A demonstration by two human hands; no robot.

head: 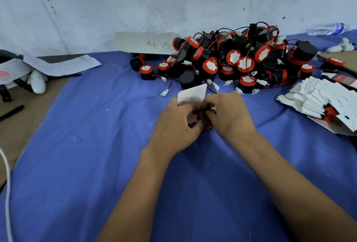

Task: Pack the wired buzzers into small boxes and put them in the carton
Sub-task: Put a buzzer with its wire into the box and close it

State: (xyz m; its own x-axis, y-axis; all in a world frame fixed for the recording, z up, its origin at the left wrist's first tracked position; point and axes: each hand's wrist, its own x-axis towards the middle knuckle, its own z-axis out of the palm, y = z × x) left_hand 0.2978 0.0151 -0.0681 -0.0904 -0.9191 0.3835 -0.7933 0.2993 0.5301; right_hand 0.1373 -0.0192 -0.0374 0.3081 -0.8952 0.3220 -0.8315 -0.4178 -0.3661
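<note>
My left hand [176, 124] and my right hand [229, 116] meet at the table's middle, both gripping a small box [191, 96] whose white flap stands up behind my fingers. A red-and-black buzzer [193, 119] shows between my fingers, mostly hidden inside the box. Behind my hands lies a large pile of wired buzzers [231, 62], black bodies with red caps and white connectors. A fanned stack of flat small boxes [320, 101] lies at the right. No carton is plainly visible.
A blue cloth [96, 155] covers the table. A white board marked 46 [146, 44] leans at the wall. A paper sheet [61, 64], a pen [11, 112] and a white helmet-like object [13, 72] lie at the left. A water bottle [326, 29] lies far right.
</note>
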